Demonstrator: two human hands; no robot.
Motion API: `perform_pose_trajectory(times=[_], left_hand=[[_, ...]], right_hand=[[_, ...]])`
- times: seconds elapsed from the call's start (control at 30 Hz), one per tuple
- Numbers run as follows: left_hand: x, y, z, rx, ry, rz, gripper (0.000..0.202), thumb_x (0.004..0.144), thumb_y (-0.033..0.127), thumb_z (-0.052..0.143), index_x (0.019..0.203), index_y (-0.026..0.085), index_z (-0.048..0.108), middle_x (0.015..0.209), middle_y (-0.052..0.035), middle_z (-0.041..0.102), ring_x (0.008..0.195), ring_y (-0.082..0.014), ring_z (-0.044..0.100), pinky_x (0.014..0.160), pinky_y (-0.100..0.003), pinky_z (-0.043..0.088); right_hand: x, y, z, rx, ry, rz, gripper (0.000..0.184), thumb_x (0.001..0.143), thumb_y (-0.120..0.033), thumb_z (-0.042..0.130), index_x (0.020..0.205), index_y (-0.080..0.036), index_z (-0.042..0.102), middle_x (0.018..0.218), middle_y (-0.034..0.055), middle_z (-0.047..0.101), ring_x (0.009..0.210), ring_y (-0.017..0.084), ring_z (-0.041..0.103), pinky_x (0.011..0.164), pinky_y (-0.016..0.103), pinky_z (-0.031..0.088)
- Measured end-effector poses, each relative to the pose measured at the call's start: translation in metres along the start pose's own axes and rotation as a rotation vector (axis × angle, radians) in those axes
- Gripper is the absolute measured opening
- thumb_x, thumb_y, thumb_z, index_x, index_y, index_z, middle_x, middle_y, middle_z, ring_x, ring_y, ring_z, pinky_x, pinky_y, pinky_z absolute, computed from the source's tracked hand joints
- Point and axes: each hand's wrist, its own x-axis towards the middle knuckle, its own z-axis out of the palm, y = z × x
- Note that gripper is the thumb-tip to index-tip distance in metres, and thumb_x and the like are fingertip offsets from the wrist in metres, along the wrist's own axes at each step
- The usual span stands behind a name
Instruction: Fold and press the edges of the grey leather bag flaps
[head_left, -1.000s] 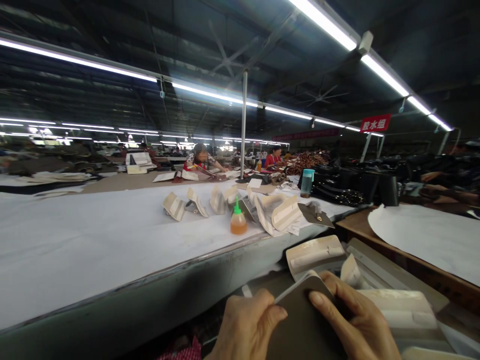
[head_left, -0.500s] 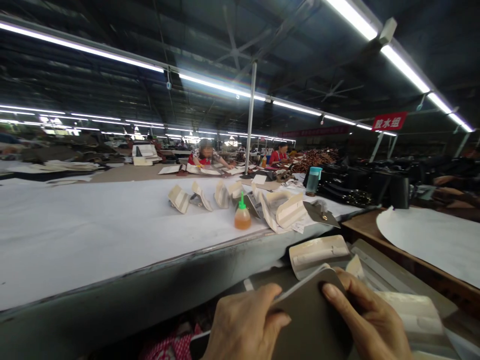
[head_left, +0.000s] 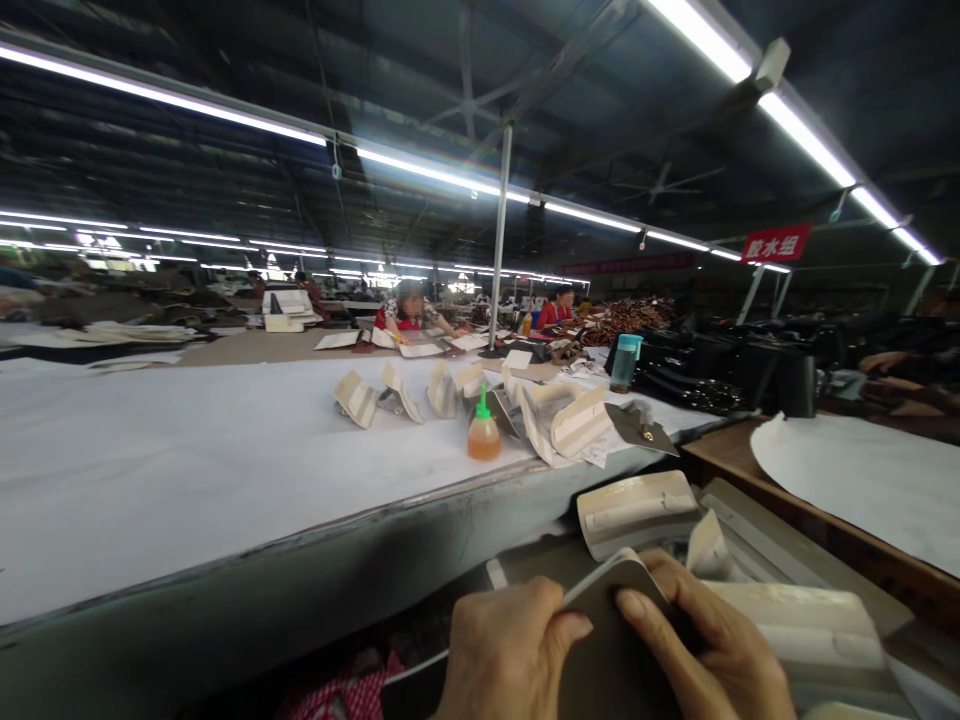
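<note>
Both hands grip a dark olive-grey flat panel point(head_left: 611, 640) with rounded corners and a pale edge, perhaps leather. My left hand point(head_left: 510, 640) pinches its left edge, thumb on the dark face. On the right edge, near the top corner, my right hand point(head_left: 701, 640) presses its thumb to the face, fingers curled behind. Past my right hand lie similar cream-backed curved pieces point(head_left: 637, 510) in a loose pile. The panel's lower part runs out of the picture.
A long white-covered table point(head_left: 187, 480) stretches ahead, its raised edge just beyond my hands. On it stand a glue-like squeeze bottle point(head_left: 484, 435) with a green nozzle, several curved cream pieces point(head_left: 581, 420) and a blue-lidded jug point(head_left: 625, 362). Two co-workers in red point(head_left: 556, 312) sit farther back.
My right hand has shifted left and slightly down along the panel, closer to my left hand. My left hand has moved slightly right. Both still hold the panel.
</note>
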Motion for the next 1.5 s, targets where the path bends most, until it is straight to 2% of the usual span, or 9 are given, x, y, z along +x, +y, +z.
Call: perform_pose_trajectory(times=[0.13,0.23,0.5,0.6,0.73,1.0,1.13,1.27,1.5], left_hand=[[0.002,0.004,-0.01,-0.049,-0.132,-0.122,0.032,0.095,0.02,0.049,0.066,0.022,0.037,0.053,0.0075,0.043,0.046,-0.0092,0.049,0.05,-0.021,0.032],[0.005,0.006,-0.017,-0.111,-0.219,-0.144,0.033,0.095,0.021,0.048,0.065,0.022,0.034,0.054,0.0076,0.041,0.049,-0.0095,0.049,0.051,-0.019,0.033],[0.005,0.007,-0.008,-0.189,-0.248,-0.217,0.025,0.097,0.03,0.046,0.074,0.024,0.039,0.061,0.0065,0.042,0.053,-0.0111,0.045,0.052,-0.023,0.029],[0.003,0.009,-0.002,-0.249,-0.231,-0.254,0.031,0.099,0.03,0.041,0.071,0.023,0.03,0.058,0.0076,0.029,0.049,-0.009,0.033,0.049,-0.024,0.021],[-0.001,0.006,0.004,-0.326,-0.189,-0.273,0.027,0.098,0.032,0.042,0.073,0.022,0.041,0.059,0.0068,0.034,0.05,-0.0091,0.035,0.051,-0.025,0.023],[-0.001,0.007,-0.003,-0.296,-0.157,-0.202,0.016,0.098,0.029,0.045,0.096,0.026,0.061,0.062,0.0077,0.047,0.05,-0.0098,0.045,0.051,-0.022,0.03],[0.0,0.007,-0.004,-0.231,-0.144,-0.146,0.017,0.099,0.031,0.045,0.093,0.026,0.06,0.06,0.0079,0.048,0.047,-0.0096,0.047,0.049,-0.021,0.032],[-0.001,0.006,0.0,-0.24,-0.129,-0.135,0.024,0.101,0.036,0.042,0.088,0.025,0.06,0.057,0.0079,0.044,0.045,-0.0092,0.044,0.047,-0.021,0.031],[-0.002,0.007,-0.001,-0.206,-0.103,-0.171,0.02,0.1,0.03,0.043,0.088,0.024,0.058,0.061,0.0075,0.052,0.048,-0.0086,0.05,0.051,-0.018,0.036]], right_hand=[[-0.002,0.0,-0.001,0.116,-0.075,0.225,0.04,0.088,-0.052,0.067,0.065,-0.021,0.057,0.068,-0.0024,0.058,0.061,0.015,0.054,0.056,0.018,0.046],[-0.003,0.005,-0.002,0.147,-0.146,0.294,0.041,0.092,-0.053,0.062,0.069,-0.021,0.056,0.068,-0.0025,0.056,0.061,0.015,0.051,0.054,0.018,0.045],[-0.002,0.002,-0.002,-0.026,-0.256,-0.147,0.021,0.1,-0.028,0.054,0.08,-0.024,0.056,0.08,-0.0035,0.063,0.068,0.013,0.062,0.067,0.017,0.051],[-0.002,0.002,-0.003,-0.037,-0.239,-0.179,0.023,0.099,-0.027,0.057,0.076,-0.024,0.059,0.088,-0.001,0.068,0.077,0.015,0.068,0.072,0.017,0.053],[-0.003,0.004,-0.007,-0.053,-0.147,-0.171,0.026,0.096,-0.029,0.061,0.071,-0.022,0.064,0.104,0.0039,0.071,0.089,0.02,0.071,0.082,0.021,0.054],[-0.005,-0.004,-0.006,0.031,-0.092,-0.128,0.019,0.093,-0.029,0.066,0.075,-0.023,0.067,0.096,0.0028,0.07,0.078,0.018,0.071,0.073,0.02,0.056],[-0.007,0.001,-0.009,0.092,-0.07,-0.103,0.018,0.091,-0.032,0.07,0.077,-0.024,0.063,0.087,0.001,0.07,0.073,0.018,0.07,0.067,0.019,0.056],[-0.006,0.002,-0.009,0.059,-0.028,-0.175,0.007,0.092,-0.026,0.069,0.09,-0.028,0.063,0.089,-0.0016,0.068,0.078,0.015,0.068,0.068,0.017,0.055],[-0.003,0.003,-0.013,-0.205,-0.044,-0.398,0.016,0.1,-0.027,0.06,0.116,-0.027,0.06,0.11,0.0045,0.068,0.097,0.018,0.068,0.083,0.019,0.056]])
